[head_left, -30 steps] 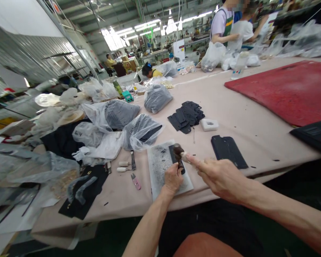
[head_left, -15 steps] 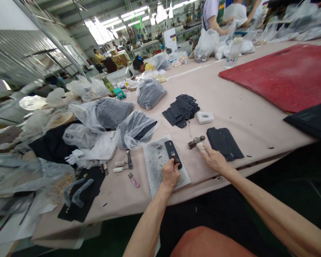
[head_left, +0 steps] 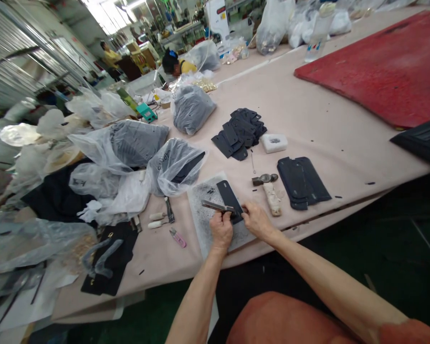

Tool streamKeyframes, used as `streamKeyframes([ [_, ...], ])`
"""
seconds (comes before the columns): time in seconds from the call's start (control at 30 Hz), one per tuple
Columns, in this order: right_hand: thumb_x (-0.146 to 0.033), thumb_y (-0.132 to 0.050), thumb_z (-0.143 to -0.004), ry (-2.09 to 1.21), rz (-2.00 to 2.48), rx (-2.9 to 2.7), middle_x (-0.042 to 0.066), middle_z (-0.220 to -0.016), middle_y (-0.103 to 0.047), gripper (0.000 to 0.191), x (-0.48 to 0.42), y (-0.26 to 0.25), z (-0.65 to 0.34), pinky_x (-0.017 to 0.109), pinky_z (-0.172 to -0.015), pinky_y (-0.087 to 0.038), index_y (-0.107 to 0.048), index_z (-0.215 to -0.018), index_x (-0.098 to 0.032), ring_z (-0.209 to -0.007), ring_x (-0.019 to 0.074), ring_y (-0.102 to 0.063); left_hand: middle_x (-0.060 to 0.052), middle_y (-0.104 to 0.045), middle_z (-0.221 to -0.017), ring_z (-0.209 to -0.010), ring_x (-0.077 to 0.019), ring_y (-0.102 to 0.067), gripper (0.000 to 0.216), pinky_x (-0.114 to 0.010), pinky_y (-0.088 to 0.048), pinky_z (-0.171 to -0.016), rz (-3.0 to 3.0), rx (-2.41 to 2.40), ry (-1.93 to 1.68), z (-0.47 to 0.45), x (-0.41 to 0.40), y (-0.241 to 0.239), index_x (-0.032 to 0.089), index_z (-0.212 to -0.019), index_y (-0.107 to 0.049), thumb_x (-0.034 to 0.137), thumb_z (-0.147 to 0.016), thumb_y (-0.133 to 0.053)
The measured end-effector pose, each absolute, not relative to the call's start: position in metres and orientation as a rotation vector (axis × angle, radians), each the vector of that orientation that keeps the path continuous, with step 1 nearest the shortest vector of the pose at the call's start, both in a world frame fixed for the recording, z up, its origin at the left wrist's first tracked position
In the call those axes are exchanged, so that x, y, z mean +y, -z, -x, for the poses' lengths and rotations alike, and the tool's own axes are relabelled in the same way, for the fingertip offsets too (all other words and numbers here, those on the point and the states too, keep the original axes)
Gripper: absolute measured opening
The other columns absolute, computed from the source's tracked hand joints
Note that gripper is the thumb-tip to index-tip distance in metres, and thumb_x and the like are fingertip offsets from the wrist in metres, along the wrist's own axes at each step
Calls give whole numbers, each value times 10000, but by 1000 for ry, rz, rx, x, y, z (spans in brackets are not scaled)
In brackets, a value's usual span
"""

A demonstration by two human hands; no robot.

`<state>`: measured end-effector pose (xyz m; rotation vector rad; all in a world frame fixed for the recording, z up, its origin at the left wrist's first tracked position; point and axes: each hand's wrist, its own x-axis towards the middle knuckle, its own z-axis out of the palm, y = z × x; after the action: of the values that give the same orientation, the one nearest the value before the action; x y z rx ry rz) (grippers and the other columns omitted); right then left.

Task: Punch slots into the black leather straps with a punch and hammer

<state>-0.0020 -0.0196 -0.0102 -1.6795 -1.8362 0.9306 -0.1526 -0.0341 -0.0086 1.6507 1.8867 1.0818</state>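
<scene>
My left hand is closed around a thin metal punch tool that lies level and points left over a grey cutting slab. A dark blue leather piece lies on that slab. My right hand pinches the near end of the leather piece, right beside my left hand. A small hammer with a taped handle lies on the table just right of the slab, free of both hands.
A short stack of dark pieces lies right of the hammer, a bigger pile and a white box behind. Plastic bags crowd the left, small tools near the slab. A red mat is far right. A seated person works at the far end.
My right hand let go of the hammer, which now lies on the table, and came back to the leather piece. The punch in my left hand tipped from upright to level.
</scene>
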Motion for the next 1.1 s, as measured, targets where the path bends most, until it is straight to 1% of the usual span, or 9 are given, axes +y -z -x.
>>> streamKeyframes([
  [0.07, -140, -508, -814, -1005, 1706, -1784, 93, -936, -688, 224, -17, 8, -3, 293, -818, -434, -656, -981, -153, -885, 207, -609, -46, -753, -810, -739, -192, -692, 202, -288, -522, -679, -1530, 1949, -1122, 156, -32, 5, 182, -894, -701, 290, -902, -530],
  [0.2, -133, -521, -753, -1195, 1716, -1617, 45, -785, -681, 233, -12, 6, -9, 272, -719, -423, -680, -921, -156, -776, 183, -601, -46, -758, -845, -787, -197, -697, 198, -293, -523, -711, -1471, 1908, -1123, 156, -32, 2, 187, -896, -702, 298, -897, -539],
  [0.37, -144, -545, -633, -1635, 1609, -1055, -50, -529, -523, 132, -13, 4, -10, 214, -503, -316, -628, -730, -175, -533, 113, -466, -44, -749, -848, -795, -193, -696, 158, -297, -522, -727, -1546, 1806, -1085, 150, -37, 8, 194, -899, -700, 246, -885, -551],
  [0.5, -186, -543, -598, -1804, 1614, -920, -62, -453, -451, 47, -13, -3, -13, 205, -410, -234, -543, -645, -188, -423, 93, -402, -48, -736, -822, -769, -188, -684, 138, -291, -506, -710, -1576, 1824, -1060, 148, -37, 12, 187, -872, -691, 222, -874, -557],
  [0.57, -209, -563, -585, -1882, 1608, -874, -66, -450, -425, 88, -12, -7, -13, 200, -392, -206, -476, -593, -200, -396, 76, -367, -40, -729, -798, -741, -181, -676, 130, -282, -495, -684, -1543, 1829, -1062, 148, -36, 12, 184, -858, -681, 227, -874, -559],
  [0.7, -237, -577, -560, -2014, 1594, -831, -102, -439, -321, 212, -9, -10, -9, 200, -379, -135, -366, -544, -222, -362, 32, -204, -29, -713, -759, -701, -171, -657, 128, -273, -469, -651, -1492, 1807, -1066, 150, -37, 9, 180, -825, -666, 229, -872, -558],
  [0.9, -281, -508, -577, -2062, 1551, -936, -121, -448, -226, 221, -11, -12, -10, 205, -393, -168, -289, -568, -246, -386, 43, -143, -25, -701, -744, -684, -168, -640, 123, -270, -452, -639, -1489, 1783, -1093, 150, -35, 7, 181, -833, -651, 214, -870, -538],
  [1.0, -261, -524, -563, -2035, 1550, -1078, -114, -452, -249, 214, -11, -13, -19, 216, -408, -172, -312, -577, -240, -398, 52, -167, -30, -710, -770, -706, -172, -650, 122, -270, -467, -658, -1519, 1758, -1073, 150, -35, 7, 182, -855, -655, 205, -869, -536],
  [1.1, -209, -545, -541, -1911, 1607, -1255, -97, -455, -317, 121, -8, -11, -26, 230, -436, -160, -433, -587, -210, -427, 62, -228, -42, -732, -836, -769, -184, -676, 141, -281, -497, -709, -1613, 1707, -1029, 148, -37, 8, 187, -912, -666, 177, -862, -534],
])
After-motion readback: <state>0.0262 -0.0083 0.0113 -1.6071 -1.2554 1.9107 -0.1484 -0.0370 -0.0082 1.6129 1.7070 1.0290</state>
